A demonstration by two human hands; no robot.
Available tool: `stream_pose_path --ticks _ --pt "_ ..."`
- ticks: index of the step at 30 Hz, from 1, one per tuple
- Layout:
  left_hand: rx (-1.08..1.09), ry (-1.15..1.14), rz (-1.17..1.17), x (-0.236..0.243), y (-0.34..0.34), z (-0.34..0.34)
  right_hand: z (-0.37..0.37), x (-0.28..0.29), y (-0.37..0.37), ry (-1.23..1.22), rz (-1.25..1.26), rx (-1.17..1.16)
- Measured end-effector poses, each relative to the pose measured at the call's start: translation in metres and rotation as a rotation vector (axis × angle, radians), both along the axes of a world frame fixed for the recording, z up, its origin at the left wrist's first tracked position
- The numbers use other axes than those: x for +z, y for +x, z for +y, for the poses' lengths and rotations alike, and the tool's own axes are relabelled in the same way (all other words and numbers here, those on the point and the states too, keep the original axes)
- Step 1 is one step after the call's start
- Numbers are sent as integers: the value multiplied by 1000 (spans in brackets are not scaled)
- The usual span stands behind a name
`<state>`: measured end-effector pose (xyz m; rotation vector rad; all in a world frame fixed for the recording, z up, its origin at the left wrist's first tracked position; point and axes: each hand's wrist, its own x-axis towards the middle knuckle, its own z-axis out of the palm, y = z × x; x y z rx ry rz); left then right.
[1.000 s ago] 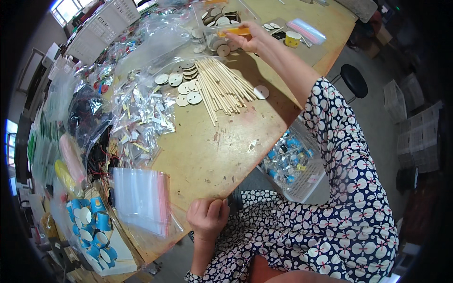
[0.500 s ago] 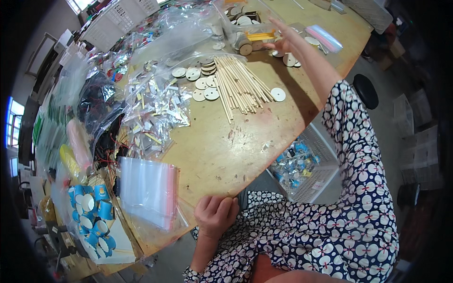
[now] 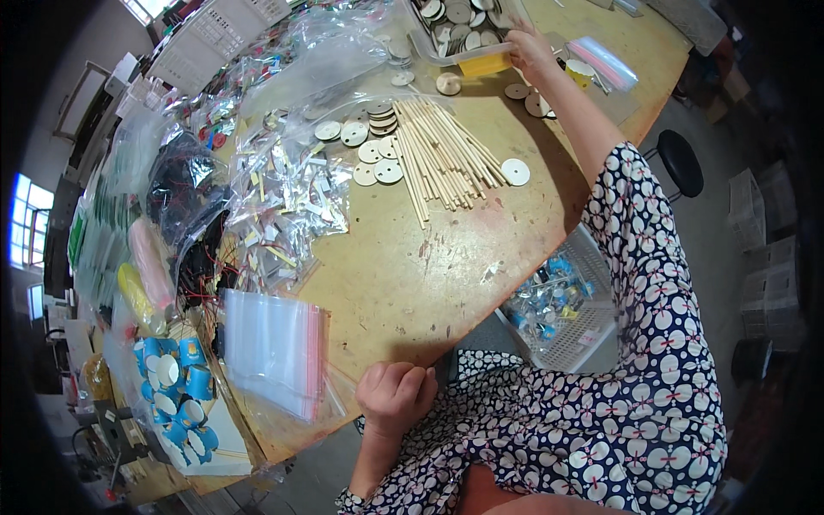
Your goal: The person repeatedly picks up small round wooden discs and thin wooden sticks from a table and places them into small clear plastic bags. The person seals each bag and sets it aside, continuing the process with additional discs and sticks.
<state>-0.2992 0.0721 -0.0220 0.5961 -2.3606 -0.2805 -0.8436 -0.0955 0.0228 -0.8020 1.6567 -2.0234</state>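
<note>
Sticks (image 3: 442, 159) on table (image 3: 412, 283), bin (image 3: 429, 54) of discs (image 3: 459, 13) behind them, plastic bags (image 3: 270, 352) front left, cups (image 3: 199, 383) left of bags

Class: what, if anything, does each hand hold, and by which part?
Right hand: the clear plastic box, by its near right corner. Left hand: a fist; cannot tell whether anything is inside.

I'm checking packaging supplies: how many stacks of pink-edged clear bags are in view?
2 that I can see: the near stack lies left of the left hand; the far stack lies right of the right hand. Others may be hidden.
</note>
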Motion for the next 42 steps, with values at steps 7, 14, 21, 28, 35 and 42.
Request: stream_pose_path --ticks 7,14,21,28,35,42 --pt "11 -21 -4 0 0 3 -15 -33 -26 -138 118 11" --pt "17 -47 -22 0 3 5 -6 -52 -28 -120 95 47" --pt "4 -56 5 2 3 7 6 -46 -22 -18 94 -79" --pt "9 -77 9 0 5 7 29 -46 -25 382 423 -288" --pt "1 -85 20 0 3 6 26 -26 -45 528 512 -411" --pt "14 -109 30 -3 3 5 41 -34 -37 573 444 -191"
